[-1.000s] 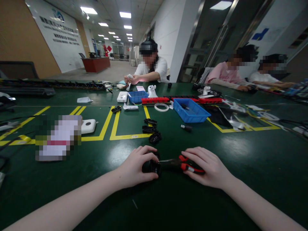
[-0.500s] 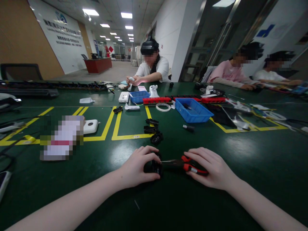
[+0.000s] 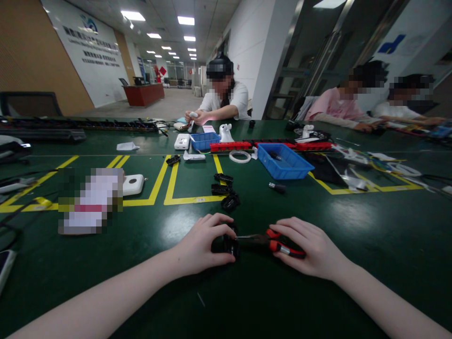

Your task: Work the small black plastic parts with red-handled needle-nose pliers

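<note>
Low on the green table (image 3: 268,296), my left hand (image 3: 208,242) is closed around a small black part (image 3: 231,247), its thumb and fingers on either side. Much of that part is hidden under the hand. Needle-nose pliers (image 3: 287,248) with red and black handles lie in the grip of my right hand (image 3: 307,247). Their thin jaws point left and meet the black part near my left index finger. Whether the tips pinch anything is too small to tell. Just beyond my left hand, several similar black parts (image 3: 230,201) form a loose cluster.
A short black cylinder with a metal end (image 3: 277,188) lies before a blue bin (image 3: 284,162). Further back are a smaller blue bin (image 3: 205,141) and a red strip (image 3: 229,147). At left, a blurred-out flat object (image 3: 93,202) touches a white device (image 3: 133,185). Co-workers sit opposite and right.
</note>
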Demonstrator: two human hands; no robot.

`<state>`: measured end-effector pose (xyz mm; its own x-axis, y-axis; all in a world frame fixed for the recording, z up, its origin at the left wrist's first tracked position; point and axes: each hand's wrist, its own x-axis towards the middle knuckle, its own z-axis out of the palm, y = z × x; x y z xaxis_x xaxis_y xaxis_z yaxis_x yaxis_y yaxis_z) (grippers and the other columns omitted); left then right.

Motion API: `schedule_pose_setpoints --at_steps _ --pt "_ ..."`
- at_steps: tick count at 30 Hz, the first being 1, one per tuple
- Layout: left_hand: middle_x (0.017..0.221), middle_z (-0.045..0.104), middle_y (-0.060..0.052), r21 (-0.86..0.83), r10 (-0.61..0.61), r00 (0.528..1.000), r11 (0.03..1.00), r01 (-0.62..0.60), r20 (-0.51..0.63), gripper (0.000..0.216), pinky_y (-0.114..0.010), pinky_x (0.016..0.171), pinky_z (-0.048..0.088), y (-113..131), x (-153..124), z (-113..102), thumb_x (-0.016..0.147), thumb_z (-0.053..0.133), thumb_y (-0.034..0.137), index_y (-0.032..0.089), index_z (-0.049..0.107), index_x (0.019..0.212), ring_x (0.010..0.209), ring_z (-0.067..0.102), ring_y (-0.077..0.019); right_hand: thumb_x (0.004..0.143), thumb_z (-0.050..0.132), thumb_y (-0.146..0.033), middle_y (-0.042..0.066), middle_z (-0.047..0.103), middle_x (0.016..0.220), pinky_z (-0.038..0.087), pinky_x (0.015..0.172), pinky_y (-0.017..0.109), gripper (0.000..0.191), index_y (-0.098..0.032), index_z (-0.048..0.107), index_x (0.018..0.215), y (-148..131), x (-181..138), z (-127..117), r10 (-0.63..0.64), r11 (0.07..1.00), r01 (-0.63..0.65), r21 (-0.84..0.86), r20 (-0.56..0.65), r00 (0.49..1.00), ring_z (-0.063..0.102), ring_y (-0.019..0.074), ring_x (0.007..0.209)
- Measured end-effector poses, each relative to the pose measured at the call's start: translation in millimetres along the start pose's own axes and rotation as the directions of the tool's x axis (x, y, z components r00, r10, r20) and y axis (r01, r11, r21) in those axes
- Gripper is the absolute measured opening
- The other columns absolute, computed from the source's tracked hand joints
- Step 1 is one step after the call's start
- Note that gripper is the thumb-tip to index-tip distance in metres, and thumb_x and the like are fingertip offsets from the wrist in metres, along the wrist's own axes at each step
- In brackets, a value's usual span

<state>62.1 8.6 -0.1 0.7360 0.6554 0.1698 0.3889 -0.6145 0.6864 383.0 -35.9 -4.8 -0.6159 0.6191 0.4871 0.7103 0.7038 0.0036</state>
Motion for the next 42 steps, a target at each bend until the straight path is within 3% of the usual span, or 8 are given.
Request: schedule_pose_setpoints --at_steps 9,17,22,34,42 --pt "0.135 0.056 -0.007 -0.031 0.012 1.000 0.999 -0.012 0.003 0.036 -0.052 0.106 0.044 -5 3 0 0.078 0.084 0.031 0.025 0.067 0.109 0.123 0.055 -0.0302 0.090 0.065 -0.036 0.012 0.072 0.111 0.060 0.080 0.036 0.041 -0.019 0.061 0.127 -9 3 -6 0.057 0.998 -0.058 0.031 0.029 0.998 0.070 0.0230 0.096" --pt "0.132 0.054 -0.010 0.000 0.019 1.000 1.000 -0.019 -0.009 0.041 -0.049 0.103 0.046 -4 1 1 0.079 0.084 0.038 0.023 0.066 0.112 0.122 0.055 -0.0300 0.094 0.059 -0.038 0.012 0.073 0.108 0.060 0.076 0.035 0.036 -0.018 0.062 0.124 -10 6 -8 -0.017 0.998 0.016 -0.063 -0.006 1.000 0.071 0.0228 0.093" --pt "0.135 0.054 -0.010 0.027 0.052 0.999 0.998 -0.052 -0.008 0.044 -0.047 0.103 0.046 -5 2 0 0.080 0.083 0.043 0.024 0.064 0.115 0.123 0.055 -0.0295 0.092 0.062 -0.038 0.011 0.072 0.112 0.060 0.077 0.035 0.042 -0.021 0.062 0.131 0 -3 -2 -0.020 0.998 0.019 -0.063 -0.021 1.000 0.071 0.0241 0.095" --pt "0.152 0.048 -0.008 0.036 -0.003 1.000 0.999 0.002 0.012 0.034 -0.053 0.107 0.042 2 2 -4 0.085 0.079 0.035 0.026 0.064 0.114 0.134 0.050 -0.0324 0.094 0.058 -0.038 0.012 0.071 0.113 0.059 0.078 0.037 0.043 -0.021 0.059 0.134 6 -6 4 -0.036 0.994 0.033 -0.101 -0.023 0.999 0.070 0.0243 0.095" --pt "0.146 0.052 -0.009 0.043 0.006 1.000 0.999 -0.006 0.008 0.038 -0.053 0.107 0.043 -1 2 -2 0.083 0.081 0.036 0.025 0.063 0.115 0.132 0.051 -0.0313 0.095 0.057 -0.037 0.012 0.071 0.114 0.058 0.079 0.036 0.047 -0.020 0.057 0.139 4 -5 5 -0.024 0.994 0.021 -0.103 -0.024 0.999 0.069 0.0241 0.096"
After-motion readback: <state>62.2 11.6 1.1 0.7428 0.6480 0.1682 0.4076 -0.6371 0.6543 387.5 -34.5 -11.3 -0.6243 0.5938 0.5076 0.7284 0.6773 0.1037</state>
